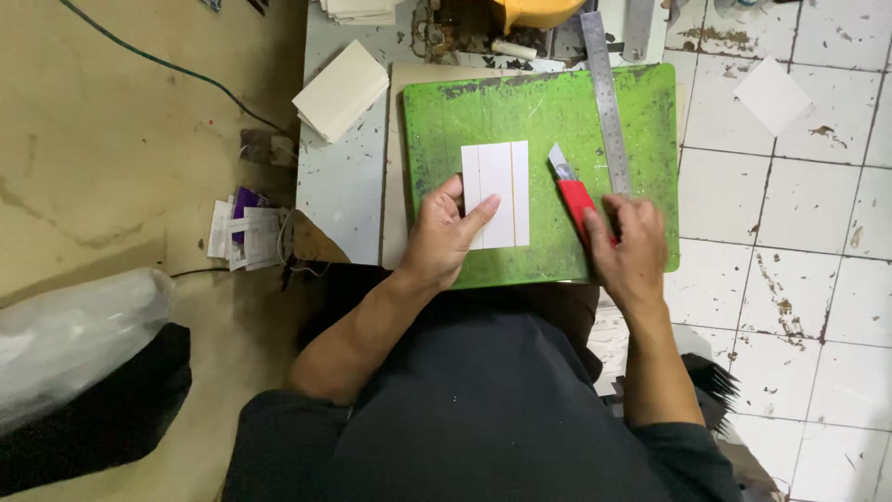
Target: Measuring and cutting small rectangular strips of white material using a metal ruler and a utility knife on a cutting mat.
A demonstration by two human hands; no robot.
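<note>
White card [496, 194], a rectangle marked with thin lengthwise lines, is seen lying flat near the middle of a worn green cutting mat [544, 112].

At the far left, a clear plastic bag [70, 335] is seen on the tan floor, and a small heap of paper scraps [246, 232], some purple, lies further in. A stack of cream cards [341, 90] rests on the grey tabletop [339, 186] just beside the mat's upper left corner.

The card is pinned at its lower left by the left hand [441, 237]: the thumb is set against the left edge and the forefinger is laid across the face, the hand being spread rather than closed round anything.

Just right of the card, apart from it, a red utility knife [574, 193] lies on the mat with its blade pointing up and away. Its handle end is covered by the right hand [630, 246], whose fingers are curled over it; whether it is firmly gripped cannot be told. A steel ruler [606, 93] is laid along the mat above that hand, tilted slightly. Further right, a loose white sheet [771, 95] is seen on the stained white floor tiles [808, 242].
</note>
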